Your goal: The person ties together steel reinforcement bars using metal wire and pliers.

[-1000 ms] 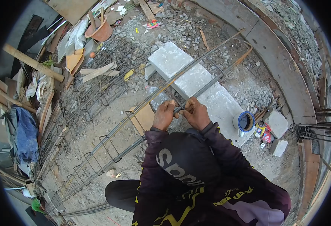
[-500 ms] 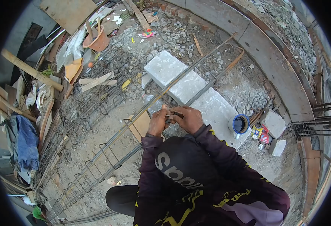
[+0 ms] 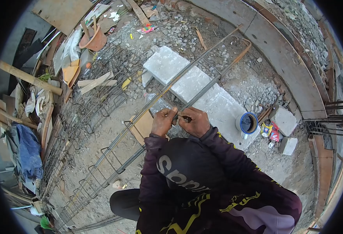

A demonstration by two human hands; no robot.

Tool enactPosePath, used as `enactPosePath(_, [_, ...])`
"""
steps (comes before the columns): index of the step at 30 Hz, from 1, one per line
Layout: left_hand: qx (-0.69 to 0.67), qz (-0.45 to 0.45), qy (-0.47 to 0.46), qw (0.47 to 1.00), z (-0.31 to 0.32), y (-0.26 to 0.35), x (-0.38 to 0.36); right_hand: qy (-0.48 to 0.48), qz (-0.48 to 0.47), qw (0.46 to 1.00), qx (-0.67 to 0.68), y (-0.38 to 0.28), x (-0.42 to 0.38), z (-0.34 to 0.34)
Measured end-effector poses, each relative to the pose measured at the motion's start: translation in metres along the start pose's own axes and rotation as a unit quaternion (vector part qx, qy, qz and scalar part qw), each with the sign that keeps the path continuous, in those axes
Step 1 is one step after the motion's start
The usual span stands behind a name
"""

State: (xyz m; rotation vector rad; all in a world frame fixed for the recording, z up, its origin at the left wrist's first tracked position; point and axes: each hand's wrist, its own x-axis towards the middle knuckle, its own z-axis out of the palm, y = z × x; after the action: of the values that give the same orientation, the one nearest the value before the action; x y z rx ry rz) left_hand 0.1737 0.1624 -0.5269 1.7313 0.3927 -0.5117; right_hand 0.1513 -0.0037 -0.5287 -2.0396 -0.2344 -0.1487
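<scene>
Your long rebar cage [image 3: 140, 128] lies across the pale concrete slab [image 3: 202, 91] and the gravel ground. You bring both hands together on its near bar: your left hand [image 3: 163, 121] curls its grip around the bar, and your right hand [image 3: 195, 121] pinches a thin tie wire [image 3: 183, 116] against it.

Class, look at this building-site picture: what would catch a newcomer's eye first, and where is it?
At centre, the left hand and right hand meet on a long rebar cage running diagonally across the gravel. Its far end lies over pale concrete blocks, with a blue-rimmed tin to their right.
</scene>
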Motion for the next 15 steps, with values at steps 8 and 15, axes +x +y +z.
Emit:
enactPosePath(8, [0.012,-0.034,-0.001,0.999,0.002,0.014,-0.008,-0.029,0.034,0.998,0.044,-0.005,0.001,-0.004])
enactPosePath(15, [0.002,-0.027,-0.076,0.997,-0.004,0.015,-0.003,-0.032,-0.020,0.999,0.038,0.007,0.000,-0.004])
